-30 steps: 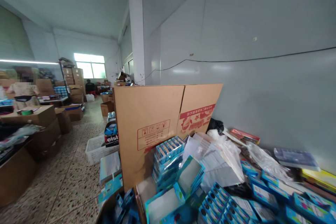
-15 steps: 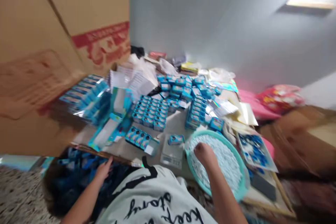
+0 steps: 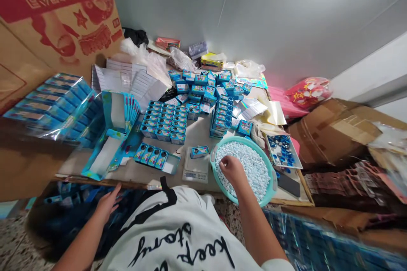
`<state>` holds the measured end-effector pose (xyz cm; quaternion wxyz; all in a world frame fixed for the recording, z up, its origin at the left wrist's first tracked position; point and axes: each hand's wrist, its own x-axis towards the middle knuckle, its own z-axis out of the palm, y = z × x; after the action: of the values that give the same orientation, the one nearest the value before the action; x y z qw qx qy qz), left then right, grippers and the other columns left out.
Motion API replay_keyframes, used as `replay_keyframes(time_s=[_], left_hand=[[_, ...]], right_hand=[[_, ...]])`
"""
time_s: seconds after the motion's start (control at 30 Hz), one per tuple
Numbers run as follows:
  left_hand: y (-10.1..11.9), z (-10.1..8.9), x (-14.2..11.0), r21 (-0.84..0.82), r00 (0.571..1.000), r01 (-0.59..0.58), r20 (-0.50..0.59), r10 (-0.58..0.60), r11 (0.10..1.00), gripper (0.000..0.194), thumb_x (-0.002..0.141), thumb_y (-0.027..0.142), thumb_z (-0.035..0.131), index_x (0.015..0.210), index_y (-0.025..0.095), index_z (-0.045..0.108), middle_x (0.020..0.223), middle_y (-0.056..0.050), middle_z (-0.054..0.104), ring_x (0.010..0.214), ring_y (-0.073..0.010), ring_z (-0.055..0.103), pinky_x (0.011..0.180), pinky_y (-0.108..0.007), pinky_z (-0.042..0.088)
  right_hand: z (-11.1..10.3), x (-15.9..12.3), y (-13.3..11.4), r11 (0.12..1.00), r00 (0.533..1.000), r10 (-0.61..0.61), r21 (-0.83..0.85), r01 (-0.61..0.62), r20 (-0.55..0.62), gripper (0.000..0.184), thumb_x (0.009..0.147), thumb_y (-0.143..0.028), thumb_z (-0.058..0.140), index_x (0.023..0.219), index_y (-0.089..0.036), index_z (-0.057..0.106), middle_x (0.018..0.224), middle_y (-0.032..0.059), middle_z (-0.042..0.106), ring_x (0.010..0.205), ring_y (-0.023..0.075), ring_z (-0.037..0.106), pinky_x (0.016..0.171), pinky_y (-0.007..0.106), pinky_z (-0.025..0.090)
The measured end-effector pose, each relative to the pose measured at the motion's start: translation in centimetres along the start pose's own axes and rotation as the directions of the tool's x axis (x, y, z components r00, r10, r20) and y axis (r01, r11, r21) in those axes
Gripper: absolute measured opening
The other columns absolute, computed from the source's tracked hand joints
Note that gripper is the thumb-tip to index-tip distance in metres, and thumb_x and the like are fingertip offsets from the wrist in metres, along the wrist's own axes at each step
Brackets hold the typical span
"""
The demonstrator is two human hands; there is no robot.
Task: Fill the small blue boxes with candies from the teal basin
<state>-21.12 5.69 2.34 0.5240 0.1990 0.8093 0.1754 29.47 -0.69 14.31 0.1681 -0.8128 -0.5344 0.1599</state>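
Observation:
My right hand (image 3: pixel 232 168) is over a turquoise basin (image 3: pixel 270 192) full of small pale pellets (image 3: pixel 251 159). Its fingers are curled together, and what they may hold is hidden. Just left of the basin, a single small blue box (image 3: pixel 199 151) lies on a white digital scale (image 3: pixel 194 174). My left hand (image 3: pixel 109 204) hangs by the table's front edge with fingers apart and nothing in it, above a dark bag of loose blue boxes (image 3: pixel 68 197). An open tray with a row of small boxes (image 3: pixel 151 155) lies on the table, left of the scale.
Stacked blue boxes (image 3: pixel 163 120) and a loose pile (image 3: pixel 203 87) cover the table's middle. Flat display cartons (image 3: pixel 104 159) and a large cardboard carton (image 3: pixel 63 25) stand left. Right of the basin are a tray of blue caps (image 3: pixel 282 151) and a dark phone (image 3: pixel 288 185).
The camera view has shifted and become sharper, so the table appears farther left. My right hand stays closed over the pellets; my left hand stays low by the table edge, fingers apart.

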Motion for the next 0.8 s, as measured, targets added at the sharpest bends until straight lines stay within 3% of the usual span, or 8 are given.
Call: replay_keyframes(time_s=[0.23, 0.4, 0.6, 0.8], left_hand=[[-0.2, 0.2, 0.1, 0.044, 1.000, -0.024, 0.018, 0.024, 0.999, 0.050, 0.072, 0.063, 0.064, 0.094, 0.018, 0.061, 0.111, -0.015, 0.071, 0.102, -0.0289, 0.069, 0.089, -0.046, 0.054], [-0.2, 0.0, 0.2, 0.103, 0.997, -0.071, 0.010, 0.070, 0.992, 0.057, 0.068, 0.068, 0.063, 0.094, 0.017, 0.060, 0.113, -0.017, 0.070, 0.105, -0.0309, 0.068, 0.087, -0.045, 0.055], [0.1, -0.7, 0.0, 0.094, 0.997, -0.060, 0.048, 0.056, 0.994, 0.058, 0.067, 0.067, 0.065, 0.096, 0.017, 0.061, 0.116, -0.018, 0.068, 0.107, -0.0318, 0.067, 0.089, -0.046, 0.054], [0.2, -1.1, 0.0, 0.118, 0.998, -0.051, 0.053, 0.045, 0.992, 0.059, 0.066, 0.069, 0.066, 0.096, 0.018, 0.061, 0.114, -0.017, 0.069, 0.105, -0.0304, 0.068, 0.088, -0.044, 0.055]], right_hand=[[0.8, 2.8, -4.2, 0.943, 0.997, -0.073, 0.328, 0.059, 0.032, 0.010, 0.077, -0.028, 0.056, 0.072, -0.021, 0.061, 0.070, 0.0017, 0.065, 0.066, 0.0166, 0.058, 0.063, 0.026, 0.041], [2.7, 5.1, -6.9, 0.939, 0.992, -0.115, 0.331, 0.090, 0.059, 0.007, 0.073, -0.022, 0.057, 0.070, -0.019, 0.062, 0.069, 0.0016, 0.064, 0.066, 0.0152, 0.056, 0.062, 0.025, 0.038], [4.3, 6.0, -6.9, 0.931, 0.988, -0.139, 0.349, 0.108, 0.067, 0.005, 0.066, -0.016, 0.060, 0.070, -0.019, 0.061, 0.067, -0.0003, 0.062, 0.064, 0.0145, 0.054, 0.060, 0.024, 0.037], [3.5, 5.5, -5.4, 0.900, 0.987, -0.152, 0.419, 0.115, 0.056, 0.013, 0.072, -0.017, 0.050, 0.078, -0.019, 0.062, 0.073, 0.0001, 0.065, 0.067, 0.0148, 0.058, 0.062, 0.024, 0.042]])
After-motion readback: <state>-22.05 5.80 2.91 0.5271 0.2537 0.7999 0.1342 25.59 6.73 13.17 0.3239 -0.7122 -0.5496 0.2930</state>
